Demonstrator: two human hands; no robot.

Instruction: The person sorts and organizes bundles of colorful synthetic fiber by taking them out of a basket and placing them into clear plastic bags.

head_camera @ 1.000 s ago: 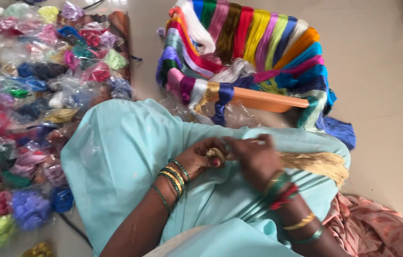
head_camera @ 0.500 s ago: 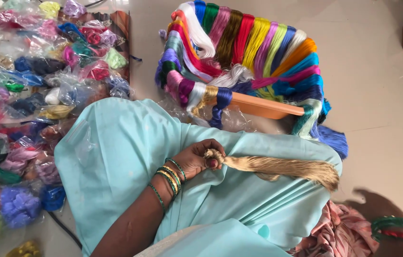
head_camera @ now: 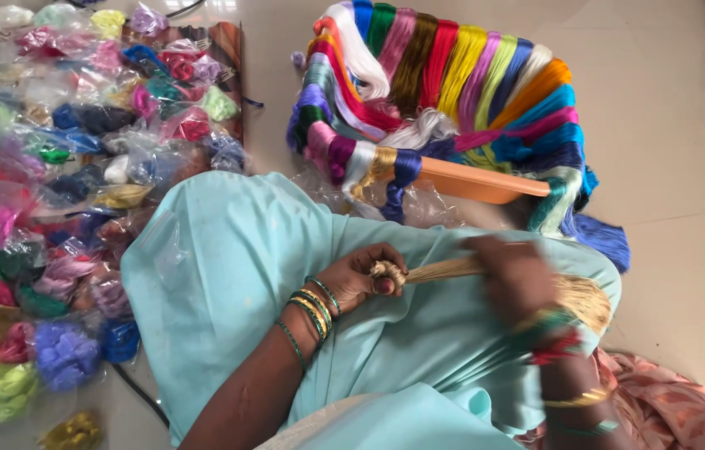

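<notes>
A person sits on a pale tiled floor [head_camera: 685, 208], seen from above, with light blue cloth [head_camera: 227, 275] draped over the lap.

At the far left, many small clear bags of coloured thread [head_camera: 69, 183] lie spread across the floor: pink, blue, green, yellow, purple and red, crowded together and overlapping. They reach from the top edge down to the bottom left corner, just beside the knee.

Near the middle, the left hand [head_camera: 361, 279] rests on the lap, green and gold bangles at the wrist. Its fingers [head_camera: 381, 268] are curled and pressed together, pinching the knotted end of a golden tassel [head_camera: 452, 268].

The tassel runs rightward across the lap, from the left hand under the right hand, and its loose strands fan out past the right wrist, at the edge of the blue cloth.

Above the lap, at top centre, an orange basket [head_camera: 477, 179] sits on the floor, its rim hung with skeins of thread [head_camera: 452, 75] in many colours, side by side. Crumpled clear plastic lies between the basket and the lap.

The right hand [head_camera: 519, 279] is blurred with motion. It lies over the tassel's middle, touching it; whether its fingers are closed around the strands cannot be told. Red, green and gold bangles ring its wrist.

At the bottom right, pink patterned cloth [head_camera: 669, 408] lies bunched on the floor.
</notes>
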